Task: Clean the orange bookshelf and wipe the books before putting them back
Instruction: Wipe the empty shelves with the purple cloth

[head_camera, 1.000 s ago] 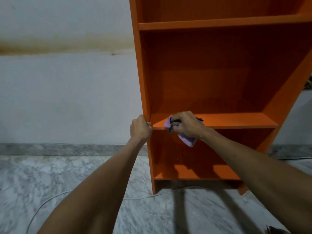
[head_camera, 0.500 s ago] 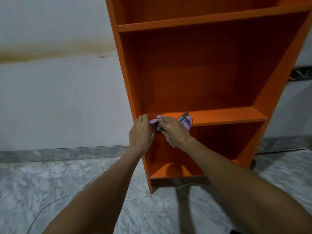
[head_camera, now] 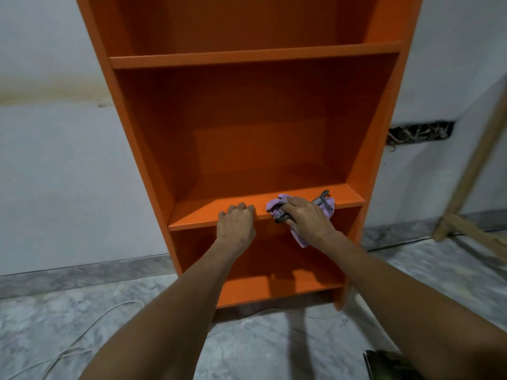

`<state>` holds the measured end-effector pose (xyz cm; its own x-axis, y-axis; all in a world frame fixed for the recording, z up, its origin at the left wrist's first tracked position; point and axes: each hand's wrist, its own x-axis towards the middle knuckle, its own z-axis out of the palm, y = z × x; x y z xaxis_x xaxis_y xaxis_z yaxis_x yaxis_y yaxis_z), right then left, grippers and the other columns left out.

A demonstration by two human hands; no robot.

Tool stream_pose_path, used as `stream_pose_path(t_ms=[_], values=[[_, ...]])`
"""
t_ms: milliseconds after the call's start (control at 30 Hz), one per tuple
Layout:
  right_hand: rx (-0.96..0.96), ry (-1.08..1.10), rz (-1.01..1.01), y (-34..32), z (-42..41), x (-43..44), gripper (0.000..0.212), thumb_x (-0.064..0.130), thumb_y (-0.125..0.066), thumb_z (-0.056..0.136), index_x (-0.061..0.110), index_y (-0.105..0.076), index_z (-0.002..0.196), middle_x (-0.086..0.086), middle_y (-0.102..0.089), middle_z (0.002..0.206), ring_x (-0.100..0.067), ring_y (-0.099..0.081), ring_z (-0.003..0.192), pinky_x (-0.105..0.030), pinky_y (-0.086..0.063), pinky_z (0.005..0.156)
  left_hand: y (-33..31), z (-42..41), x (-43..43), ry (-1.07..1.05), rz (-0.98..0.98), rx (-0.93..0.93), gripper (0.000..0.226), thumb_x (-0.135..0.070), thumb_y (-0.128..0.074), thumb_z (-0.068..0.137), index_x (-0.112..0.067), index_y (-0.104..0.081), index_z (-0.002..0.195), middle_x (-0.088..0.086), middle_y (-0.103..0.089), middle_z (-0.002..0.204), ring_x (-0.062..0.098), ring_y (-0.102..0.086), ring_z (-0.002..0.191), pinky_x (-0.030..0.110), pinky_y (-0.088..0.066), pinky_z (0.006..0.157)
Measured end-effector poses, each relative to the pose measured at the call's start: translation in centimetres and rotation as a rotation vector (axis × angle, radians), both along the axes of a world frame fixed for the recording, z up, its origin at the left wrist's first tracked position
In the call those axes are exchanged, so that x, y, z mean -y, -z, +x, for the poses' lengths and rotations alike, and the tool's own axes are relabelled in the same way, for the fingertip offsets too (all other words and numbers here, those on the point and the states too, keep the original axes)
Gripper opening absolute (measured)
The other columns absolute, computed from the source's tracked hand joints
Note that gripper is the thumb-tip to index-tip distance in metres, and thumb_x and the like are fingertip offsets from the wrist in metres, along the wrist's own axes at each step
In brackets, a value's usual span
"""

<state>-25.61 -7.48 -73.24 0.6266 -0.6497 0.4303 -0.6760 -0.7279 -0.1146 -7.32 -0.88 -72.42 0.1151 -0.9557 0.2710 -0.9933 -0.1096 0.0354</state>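
Observation:
The orange bookshelf (head_camera: pixel 247 133) stands against a pale wall with all its visible shelves bare. My right hand (head_camera: pixel 308 219) holds a purple and grey cloth (head_camera: pixel 277 205) against the front edge of the lower-middle shelf board (head_camera: pixel 200 215), right of centre. My left hand (head_camera: pixel 236 226) grips the front lip of that same board near its middle, fingers curled over the top. A dark book corner (head_camera: pixel 389 364) shows at the bottom right, mostly hidden by my right arm.
A white cable (head_camera: pixel 82 335) trails over the marble floor at the lower left. A wooden frame (head_camera: pixel 472 176) leans against the wall on the right. A dark gap with wires (head_camera: pixel 419 131) opens in the wall right of the shelf.
My left hand left the shelf's left side panel and now grips the shelf board near its middle. My right hand slid the cloth rightward along the board's front edge. The view swung left.

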Motion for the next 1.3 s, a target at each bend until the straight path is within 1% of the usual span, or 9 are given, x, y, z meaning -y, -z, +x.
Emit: stream_pose_path(t_ms=[133,200,267,433,600,733,933,1033,1300], values=[[0.003,0.11,0.031,-0.4,-4.2,0.9,0.037,0.001,-0.065,0.085,0.004,-0.065,0.122,-0.018,-0.059,0.132,-0.037,-0.053,0.126,-0.047,-0.049,0.092,-0.3,-1.8,1.2,-0.002,0.116,0.027,0.031,-0.013,-0.045,0.096,-0.014,-0.046,0.127,0.008,-0.051,0.124,0.038,-0.048,0.117,0.056,-0.042,0.094],[-0.036,0.2,0.036,-0.9,-6.3,1.2,0.037,0.003,-0.06,0.088,0.009,-0.064,0.124,-0.013,-0.059,0.134,-0.031,-0.053,0.125,-0.036,-0.045,0.089,-0.5,-2.6,1.5,-0.012,0.174,0.047,0.043,-0.011,-0.045,0.095,-0.013,-0.038,0.138,0.009,-0.045,0.134,0.045,-0.042,0.124,0.06,-0.038,0.1],[-0.104,0.265,0.074,-2.0,-8.0,1.1,0.038,0.002,-0.058,0.087,0.015,-0.066,0.122,-0.006,-0.063,0.13,-0.023,-0.06,0.116,-0.018,-0.035,0.075,-0.9,-3.2,1.7,-0.025,0.208,0.075,0.054,-0.009,-0.046,0.094,-0.012,-0.03,0.145,0.009,-0.04,0.141,0.05,-0.038,0.128,0.062,-0.035,0.104],[-0.217,0.544,0.057,-5.9,-8.3,1.2,0.024,0.012,-0.055,0.094,0.012,-0.066,0.115,-0.015,-0.063,0.116,-0.037,-0.063,0.105,-0.04,-0.05,0.08,-1.0,-3.7,2.2,-0.041,0.237,0.101,0.059,-0.011,-0.049,0.093,-0.011,-0.027,0.148,0.011,-0.039,0.144,0.052,-0.039,0.128,0.059,-0.037,0.103],[-0.162,0.363,0.045,-4.6,-2.5,1.9,0.023,0.018,-0.054,0.091,0.023,-0.069,0.107,-0.009,-0.054,0.123,-0.033,-0.049,0.113,-0.038,-0.044,0.085,-0.9,-3.6,2.6,-0.049,0.249,0.122,0.056,-0.011,-0.047,0.093,-0.011,-0.03,0.146,0.011,-0.041,0.142,0.049,-0.043,0.125,0.057,-0.041,0.101],[-0.1,0.49,0.033,-2.3,-0.2,0.8,0.028,0.031,-0.045,0.097,0.02,-0.065,0.114,-0.008,-0.055,0.12,-0.036,-0.049,0.114,-0.05,-0.043,0.088,-0.6,-3.2,3.7,-0.041,0.258,0.128,0.058,-0.013,-0.047,0.09,-0.012,-0.031,0.146,0.011,-0.042,0.141,0.047,-0.047,0.122,0.055,-0.044,0.099],[-0.258,0.596,0.014,-0.4,-6.2,3.5,0.041,0.029,-0.049,0.082,0.019,-0.058,0.121,-0.008,-0.059,0.114,-0.035,-0.05,0.107,-0.043,-0.041,0.078,-0.7,-3.1,3.6,-0.02,0.278,0.168,0.063,-0.013,-0.048,0.093,-0.011,-0.024,0.151,0.013,-0.039,0.145,0.049,-0.047,0.123,0.056,-0.045,0.098],[-0.162,0.675,-0.007,-0.8,-8.8,1.6,0.031,0.016,-0.047,0.094,0.01,-0.057,0.123,-0.014,-0.053,0.122,-0.037,-0.051,0.111,-0.042,-0.046,0.082,-0.7,-3.2,3.4,-0.025,0.278,0.154,0.062,-0.012,-0.048,0.091,-0.01,-0.026,0.149,0.013,-0.041,0.143,0.048,-0.047,0.123,0.055,-0.045,0.098],[-0.034,0.584,-0.09,-3.8,-8.6,2.6,0.032,0.02,-0.05,0.098,0.009,-0.049,0.128,-0.019,-0.06,0.115,-0.038,-0.056,0.104,-0.038,-0.04,0.07,-0.3,-3.2,3.6,-0.033,0.26,0.169,0.064,-0.014,-0.051,0.091,-0.01,-0.025,0.149,0.013,-0.038,0.146,0.047,-0.048,0.123,0.056,-0.044,0.1]])
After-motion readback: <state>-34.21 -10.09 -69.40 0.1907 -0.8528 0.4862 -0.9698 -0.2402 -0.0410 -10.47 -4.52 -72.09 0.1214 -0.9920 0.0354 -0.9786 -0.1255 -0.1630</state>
